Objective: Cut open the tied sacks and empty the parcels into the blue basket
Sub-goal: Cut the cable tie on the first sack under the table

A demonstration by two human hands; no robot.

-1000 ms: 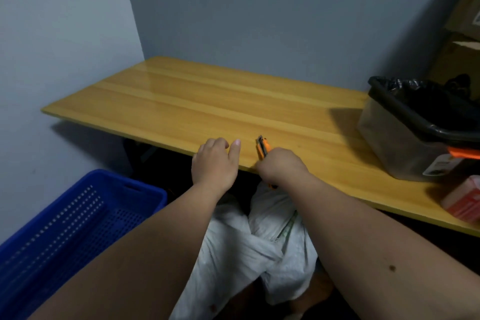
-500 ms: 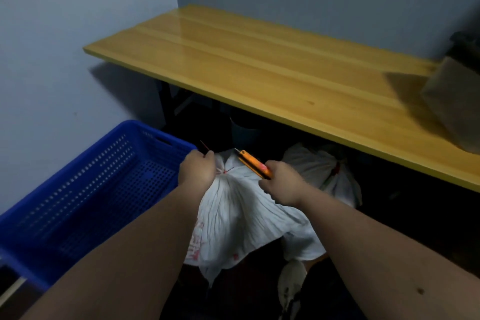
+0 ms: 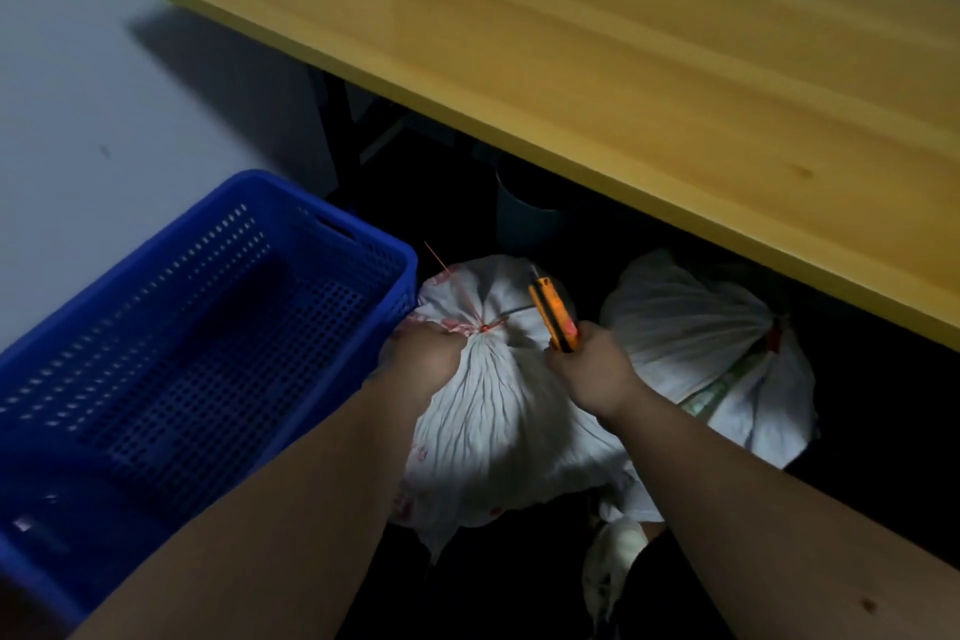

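Observation:
A white sack (image 3: 498,411) with red print sits on the dark floor, its gathered neck bound by a thin red tie (image 3: 480,325). My left hand (image 3: 421,353) grips the bunched neck just below the tie. My right hand (image 3: 589,364) holds an orange utility knife (image 3: 553,314), its tip pointing up and away over the sack, a little right of the tie. A second tied white sack (image 3: 696,327) lies to the right, partly under the table. The blue basket (image 3: 332,244) stands at the left, touching the first sack; I see no parcels in it.
A long yellow wooden table (image 3: 623,68) overhangs the sacks from above. A grey round bin (image 3: 524,218) stands in the dark under it. A pale wall (image 3: 78,94) is on the left. A white crumpled item (image 3: 613,556) lies on the floor below the sack.
The view has tipped down from the tabletop to the floor. My left hand went from the table edge to the sack's neck, and my right hand brought the knife down beside the tie.

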